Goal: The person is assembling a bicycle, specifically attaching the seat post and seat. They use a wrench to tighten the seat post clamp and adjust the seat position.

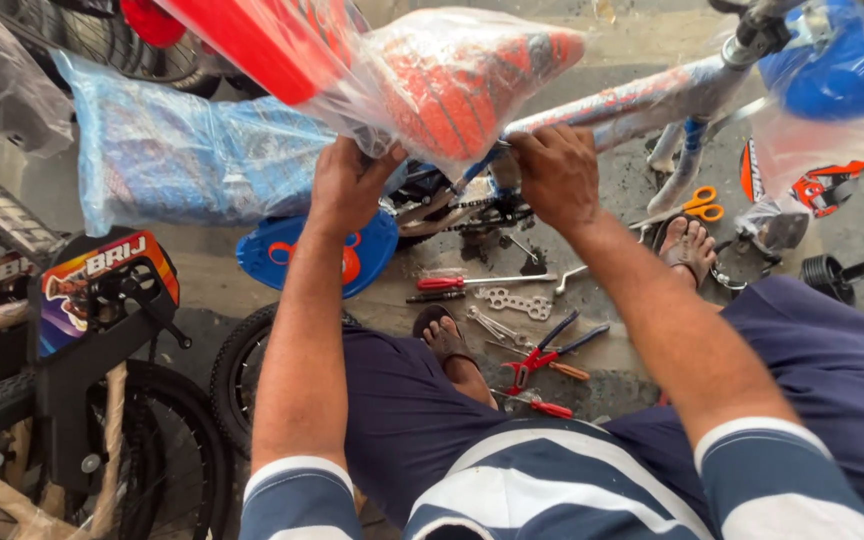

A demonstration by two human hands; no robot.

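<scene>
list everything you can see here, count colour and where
bicycle saddle: one, orange and black, in clear plastic wrap, top centre, under both hands
bicycle frame tube: one, blue and red, wrapped, running up right
blue wrapped part: one, blue, upper left
blue plastic panel: one, blue with orange marks, on floor below left hand
scissors: one, orange handles, floor right
pliers: one, red handles, floor centre
screwdriver: one, red handle, floor centre
flat multi-wrench: one, silver, floor centre
second bicycle: one, black, colourful front plate, lower left
left hand: grip pressing the wrap beneath the saddle
right hand: grip at the saddle's rear
</scene>
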